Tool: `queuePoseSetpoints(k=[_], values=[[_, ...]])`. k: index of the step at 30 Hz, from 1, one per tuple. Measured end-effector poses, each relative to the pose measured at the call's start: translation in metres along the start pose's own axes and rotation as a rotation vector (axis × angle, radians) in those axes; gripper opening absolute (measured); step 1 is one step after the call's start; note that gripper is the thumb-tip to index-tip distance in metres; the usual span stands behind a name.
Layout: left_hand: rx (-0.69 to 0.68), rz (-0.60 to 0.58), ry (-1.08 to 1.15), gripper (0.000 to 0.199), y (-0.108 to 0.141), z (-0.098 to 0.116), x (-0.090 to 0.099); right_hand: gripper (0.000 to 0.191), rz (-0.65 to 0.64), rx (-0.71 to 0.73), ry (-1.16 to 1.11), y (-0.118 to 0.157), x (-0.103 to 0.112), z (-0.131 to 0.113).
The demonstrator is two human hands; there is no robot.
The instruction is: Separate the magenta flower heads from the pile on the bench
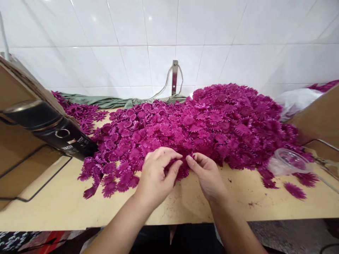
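Observation:
In the head view a big heap of purple flower pieces (pixel 182 123) with fringed petals covers the middle of the table. My left hand (pixel 160 171) is at the heap's front edge, thumb and forefinger brought together in a pinch. Whatever lies between those fingertips is too small to make out. Just to its right, my right hand (pixel 208 174) pinches a small purple flower piece (pixel 193 155), mostly covered by the thumb and fingers. The fingertips of both hands point toward each other, a short gap apart.
A black flask (pixel 59 130) leans at the left beside a cardboard box (pixel 18 148). A clear plastic cup (pixel 290 161) lies tipped at the right near another cardboard box (pixel 317 123). Green cloth (pixel 106 101) runs along the tiled wall. Loose flower pieces (pixel 295 190) lie at the right.

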State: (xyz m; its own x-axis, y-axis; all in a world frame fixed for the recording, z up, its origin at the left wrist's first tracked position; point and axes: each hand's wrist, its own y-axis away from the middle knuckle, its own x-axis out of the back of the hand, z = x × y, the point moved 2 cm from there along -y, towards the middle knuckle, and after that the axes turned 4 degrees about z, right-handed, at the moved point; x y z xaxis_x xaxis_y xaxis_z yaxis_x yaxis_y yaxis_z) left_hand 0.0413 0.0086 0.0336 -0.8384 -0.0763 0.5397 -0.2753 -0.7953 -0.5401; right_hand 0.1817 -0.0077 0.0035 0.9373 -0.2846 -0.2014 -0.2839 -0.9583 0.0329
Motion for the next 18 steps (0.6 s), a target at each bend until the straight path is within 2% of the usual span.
queuePoseSetpoints(k=[3, 6, 12, 16, 18], values=[[0.089, -0.061, 0.084, 0.011, 0.000, 0.001, -0.012, 0.046, 0.001, -0.006, -0.037, 0.000, -0.005, 0.003], [0.197, -0.063, 0.225, 0.010, -0.004, -0.003, -0.017, 0.044, -0.029, -0.002, -0.068, 0.002, -0.008, 0.005], [0.302, 0.160, 0.307, 0.014, -0.009, -0.009, -0.013, 0.038, -0.130, -0.002, -0.025, 0.014, -0.016, 0.006], [0.293, 0.232, 0.279, 0.012, -0.017, -0.014, -0.009, 0.030, -0.184, 0.061, 0.026, 0.024, -0.016, -0.001], [0.341, 0.362, 0.232, 0.011, -0.025, -0.025, 0.002, 0.027, -0.248, 0.110, 0.084, 0.030, -0.012, -0.005]])
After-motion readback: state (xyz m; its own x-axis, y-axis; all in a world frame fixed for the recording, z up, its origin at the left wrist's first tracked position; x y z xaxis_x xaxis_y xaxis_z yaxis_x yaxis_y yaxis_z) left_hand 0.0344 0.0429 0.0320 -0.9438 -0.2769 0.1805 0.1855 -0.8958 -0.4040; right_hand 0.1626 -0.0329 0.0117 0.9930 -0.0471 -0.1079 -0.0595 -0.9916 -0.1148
